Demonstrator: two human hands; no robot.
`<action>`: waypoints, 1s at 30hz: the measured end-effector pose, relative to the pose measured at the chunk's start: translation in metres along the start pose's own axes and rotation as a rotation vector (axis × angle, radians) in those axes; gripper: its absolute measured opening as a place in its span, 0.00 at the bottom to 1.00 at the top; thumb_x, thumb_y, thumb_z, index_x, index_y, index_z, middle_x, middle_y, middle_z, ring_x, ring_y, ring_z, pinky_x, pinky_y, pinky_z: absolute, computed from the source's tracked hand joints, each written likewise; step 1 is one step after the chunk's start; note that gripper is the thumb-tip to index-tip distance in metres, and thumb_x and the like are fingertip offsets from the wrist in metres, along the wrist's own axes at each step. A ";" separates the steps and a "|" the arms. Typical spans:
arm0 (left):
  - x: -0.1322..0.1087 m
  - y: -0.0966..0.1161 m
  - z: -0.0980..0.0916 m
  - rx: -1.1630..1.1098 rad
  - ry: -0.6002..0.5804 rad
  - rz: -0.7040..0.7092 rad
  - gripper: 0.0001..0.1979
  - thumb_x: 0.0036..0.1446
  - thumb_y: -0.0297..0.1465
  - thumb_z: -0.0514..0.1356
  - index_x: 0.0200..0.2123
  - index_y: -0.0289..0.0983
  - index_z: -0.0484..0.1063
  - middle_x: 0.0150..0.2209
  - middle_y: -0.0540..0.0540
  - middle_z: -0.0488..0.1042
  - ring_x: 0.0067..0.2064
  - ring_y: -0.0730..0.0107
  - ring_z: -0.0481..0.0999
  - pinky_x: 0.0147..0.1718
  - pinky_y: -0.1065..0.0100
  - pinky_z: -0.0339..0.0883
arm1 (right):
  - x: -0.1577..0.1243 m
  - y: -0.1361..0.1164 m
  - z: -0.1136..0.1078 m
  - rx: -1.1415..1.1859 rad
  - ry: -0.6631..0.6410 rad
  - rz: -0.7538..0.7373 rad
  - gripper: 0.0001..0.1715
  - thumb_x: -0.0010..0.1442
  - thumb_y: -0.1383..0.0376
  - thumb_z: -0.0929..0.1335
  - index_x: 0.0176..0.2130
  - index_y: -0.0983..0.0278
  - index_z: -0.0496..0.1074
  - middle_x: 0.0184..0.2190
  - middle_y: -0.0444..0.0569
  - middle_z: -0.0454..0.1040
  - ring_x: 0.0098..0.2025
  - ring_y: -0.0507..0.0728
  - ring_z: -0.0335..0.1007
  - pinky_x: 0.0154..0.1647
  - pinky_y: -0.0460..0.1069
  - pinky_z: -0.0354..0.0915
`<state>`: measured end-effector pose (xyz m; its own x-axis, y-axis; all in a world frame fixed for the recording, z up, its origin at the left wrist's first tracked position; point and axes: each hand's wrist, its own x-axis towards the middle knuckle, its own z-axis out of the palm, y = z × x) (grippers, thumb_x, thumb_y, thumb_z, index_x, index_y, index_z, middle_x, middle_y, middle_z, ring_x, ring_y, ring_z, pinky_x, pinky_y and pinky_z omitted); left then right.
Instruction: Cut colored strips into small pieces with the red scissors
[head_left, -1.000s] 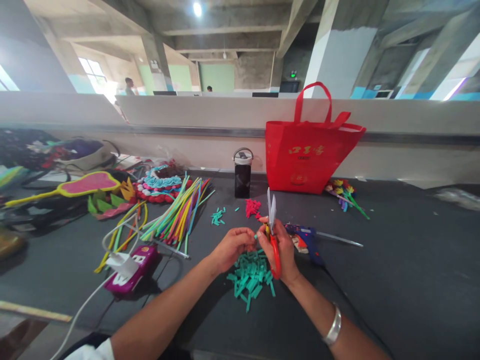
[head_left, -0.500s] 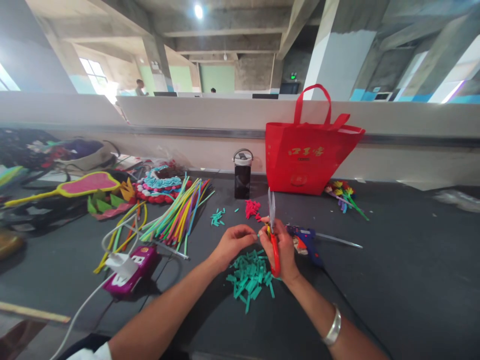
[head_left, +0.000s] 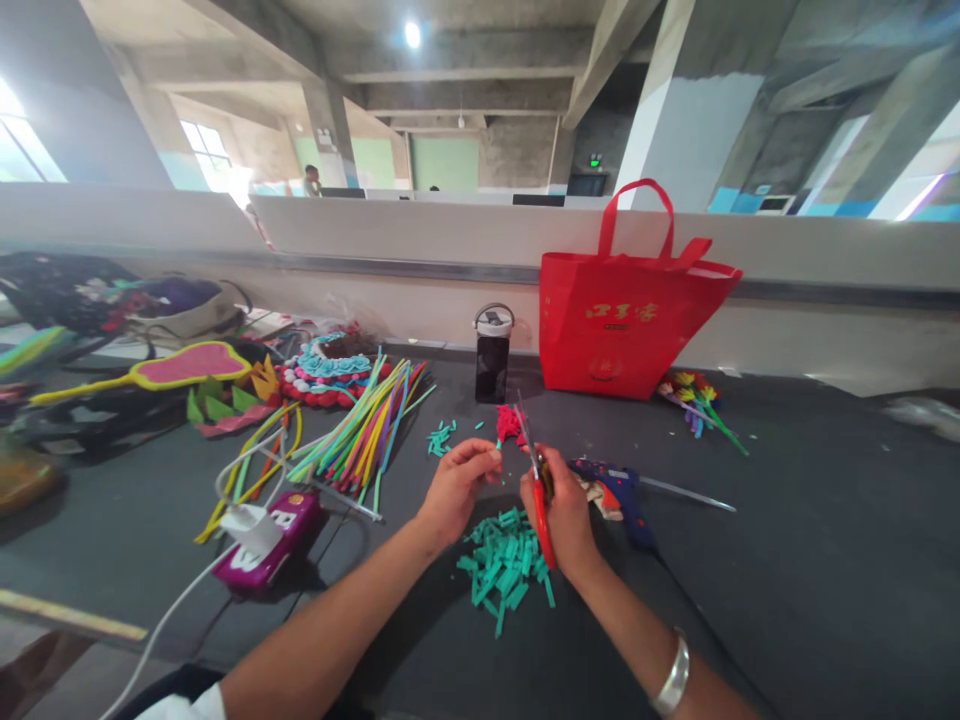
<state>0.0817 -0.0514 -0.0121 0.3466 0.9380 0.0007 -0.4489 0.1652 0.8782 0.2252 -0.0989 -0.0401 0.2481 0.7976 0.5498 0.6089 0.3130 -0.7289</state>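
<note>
My right hand (head_left: 568, 510) is closed around a pair of scissors (head_left: 541, 515) with orange-red handles. The blades point up and away from me, slightly left. Close by on the left, my left hand (head_left: 459, 487) pinches a small teal strip (head_left: 499, 446) between thumb and forefinger. The strip is partly hidden by the fingertips and stands just apart from the blades. Beneath both hands lies a loose pile of teal strips (head_left: 508, 560). Beyond them are a small heap of red pieces (head_left: 508, 422) and a few small teal pieces (head_left: 440, 438).
A blue glue gun (head_left: 626, 495) lies right of my right hand, its cord trailing. Coloured pipe cleaners (head_left: 367, 430) and a purple power strip (head_left: 270, 545) lie left. A bottle (head_left: 492, 355) and a red bag (head_left: 630, 325) stand behind. A person (head_left: 312, 180) is far off.
My hands have moved apart, the left drawing back leftward with the teal strip. The scissors now tilt further left. The whole view has shifted slightly.
</note>
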 end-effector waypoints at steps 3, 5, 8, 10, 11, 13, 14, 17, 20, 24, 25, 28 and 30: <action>-0.002 0.002 0.002 -0.035 0.008 0.027 0.05 0.46 0.29 0.67 0.29 0.35 0.74 0.24 0.51 0.72 0.26 0.77 0.67 0.31 0.72 0.60 | -0.003 0.003 0.006 -0.063 -0.046 -0.070 0.25 0.52 0.71 0.63 0.51 0.64 0.66 0.43 0.52 0.73 0.43 0.57 0.71 0.45 0.52 0.67; -0.003 0.003 0.002 -0.038 0.000 0.057 0.05 0.46 0.29 0.67 0.28 0.35 0.74 0.25 0.51 0.72 0.27 0.77 0.67 0.31 0.72 0.60 | -0.005 0.004 0.009 -0.098 -0.092 -0.096 0.27 0.50 0.73 0.63 0.51 0.64 0.66 0.44 0.52 0.72 0.45 0.57 0.70 0.46 0.52 0.67; -0.004 0.003 0.003 -0.033 -0.005 0.082 0.05 0.46 0.29 0.67 0.27 0.35 0.73 0.25 0.51 0.72 0.27 0.77 0.67 0.31 0.72 0.60 | -0.006 0.004 0.010 -0.136 -0.149 -0.094 0.28 0.49 0.74 0.62 0.50 0.63 0.66 0.44 0.52 0.71 0.45 0.58 0.69 0.46 0.52 0.68; -0.004 0.004 0.003 -0.014 -0.001 0.082 0.06 0.45 0.29 0.67 0.27 0.35 0.74 0.25 0.51 0.72 0.27 0.76 0.67 0.30 0.72 0.60 | -0.005 0.004 0.009 -0.155 -0.164 -0.092 0.28 0.49 0.74 0.63 0.50 0.63 0.66 0.44 0.52 0.71 0.45 0.58 0.69 0.46 0.52 0.68; -0.004 0.005 0.003 0.001 0.003 0.085 0.06 0.45 0.29 0.67 0.26 0.35 0.74 0.25 0.50 0.72 0.27 0.76 0.68 0.30 0.71 0.60 | -0.005 0.003 0.009 -0.163 -0.170 -0.092 0.28 0.49 0.74 0.63 0.50 0.63 0.66 0.44 0.52 0.71 0.45 0.58 0.69 0.46 0.53 0.67; -0.004 0.008 0.004 0.037 0.006 0.094 0.07 0.44 0.30 0.68 0.26 0.34 0.74 0.24 0.50 0.72 0.27 0.76 0.68 0.30 0.71 0.60 | -0.005 0.002 0.007 -0.172 -0.176 -0.090 0.27 0.49 0.74 0.63 0.50 0.62 0.66 0.44 0.51 0.71 0.45 0.58 0.69 0.45 0.52 0.67; -0.004 0.009 0.004 0.053 0.004 0.099 0.07 0.44 0.30 0.68 0.25 0.34 0.74 0.24 0.50 0.72 0.27 0.76 0.68 0.29 0.72 0.59 | -0.005 0.001 0.007 -0.171 -0.176 -0.087 0.27 0.49 0.74 0.63 0.49 0.62 0.66 0.43 0.51 0.71 0.45 0.58 0.69 0.45 0.52 0.67; -0.004 0.011 0.004 0.077 -0.009 0.101 0.08 0.43 0.31 0.68 0.25 0.34 0.74 0.23 0.50 0.72 0.26 0.76 0.68 0.28 0.72 0.59 | -0.005 -0.001 0.006 -0.162 -0.168 -0.089 0.26 0.49 0.74 0.63 0.49 0.62 0.66 0.41 0.50 0.72 0.43 0.57 0.69 0.44 0.51 0.67; -0.004 0.011 0.004 0.080 -0.017 0.096 0.08 0.43 0.31 0.69 0.25 0.34 0.74 0.23 0.50 0.72 0.26 0.75 0.68 0.27 0.72 0.59 | -0.006 -0.002 0.006 -0.162 -0.165 -0.092 0.25 0.48 0.74 0.63 0.47 0.62 0.67 0.39 0.49 0.72 0.40 0.57 0.70 0.43 0.50 0.66; -0.004 0.010 0.003 0.075 -0.026 0.079 0.08 0.44 0.31 0.69 0.25 0.34 0.74 0.23 0.49 0.72 0.25 0.76 0.68 0.27 0.72 0.59 | -0.007 -0.002 0.006 -0.162 -0.157 -0.095 0.24 0.49 0.74 0.62 0.46 0.61 0.68 0.37 0.47 0.72 0.37 0.55 0.70 0.41 0.48 0.66; -0.004 0.010 0.003 0.078 -0.024 0.076 0.08 0.44 0.31 0.69 0.25 0.34 0.74 0.22 0.50 0.72 0.25 0.76 0.68 0.27 0.73 0.59 | -0.007 -0.002 0.006 -0.157 -0.158 -0.093 0.24 0.49 0.74 0.62 0.46 0.61 0.68 0.37 0.47 0.73 0.36 0.55 0.70 0.40 0.48 0.65; -0.005 0.011 0.004 0.084 -0.013 0.073 0.08 0.44 0.31 0.69 0.25 0.34 0.74 0.22 0.50 0.72 0.25 0.77 0.68 0.27 0.73 0.59 | -0.007 -0.004 0.006 -0.126 -0.163 -0.079 0.23 0.50 0.74 0.61 0.45 0.60 0.68 0.35 0.45 0.73 0.36 0.54 0.70 0.40 0.47 0.65; -0.005 0.011 0.004 0.083 -0.008 0.069 0.08 0.44 0.31 0.69 0.25 0.34 0.74 0.22 0.50 0.72 0.25 0.77 0.68 0.27 0.73 0.59 | -0.007 -0.005 0.005 -0.100 -0.163 -0.068 0.22 0.50 0.75 0.61 0.44 0.61 0.68 0.34 0.44 0.73 0.35 0.54 0.70 0.39 0.46 0.64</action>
<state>0.0784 -0.0555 -0.0007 0.3243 0.9436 0.0663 -0.4023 0.0742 0.9125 0.2165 -0.1035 -0.0427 0.0841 0.8518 0.5171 0.6940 0.3224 -0.6438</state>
